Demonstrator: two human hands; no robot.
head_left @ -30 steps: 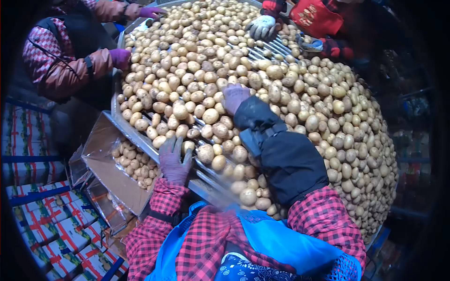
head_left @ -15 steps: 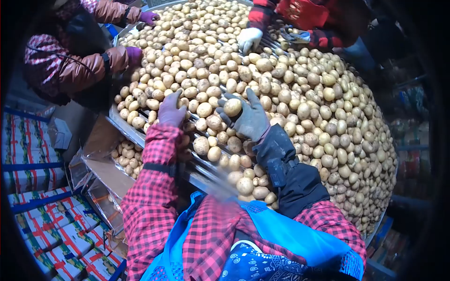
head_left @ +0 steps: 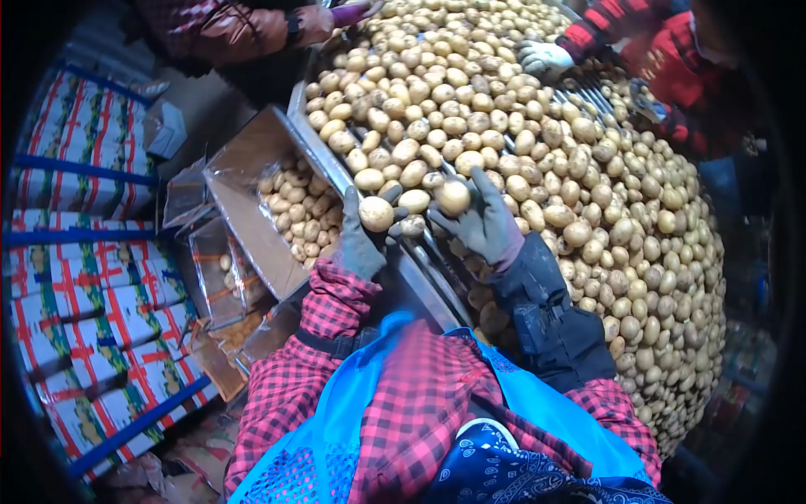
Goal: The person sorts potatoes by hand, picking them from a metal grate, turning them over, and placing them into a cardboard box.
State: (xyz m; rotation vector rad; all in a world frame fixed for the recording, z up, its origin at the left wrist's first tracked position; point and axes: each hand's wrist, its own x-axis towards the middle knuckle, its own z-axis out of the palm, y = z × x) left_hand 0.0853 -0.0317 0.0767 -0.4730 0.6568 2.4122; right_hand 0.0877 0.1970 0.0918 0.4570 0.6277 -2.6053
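My gloved left hand [head_left: 359,249] is closed around a round potato [head_left: 376,214] over the metal edge of the sorting table [head_left: 317,155]. Another potato [head_left: 453,196] sits in the fingers of my gloved right hand [head_left: 489,228], above the table's slats. Between the two hands lie a small dirt-marked potato [head_left: 412,225] and an oval potato [head_left: 413,201]. A large heap of potatoes [head_left: 621,244] spreads from my right hand to the far side and down the right.
Left of the table edge stands an open cardboard box [head_left: 239,172] partly filled with potatoes. Stacked printed cartons [head_left: 88,286] fill the left side. Across the heap, a co-worker's white-gloved hand [head_left: 544,59] touches potatoes; another co-worker's sleeve [head_left: 243,35] reaches in at upper left.
My view has turned left, bringing the cardboard box further in. My left hand, earlier resting at the potatoes, now holds one near the table edge. My right hand still holds a potato.
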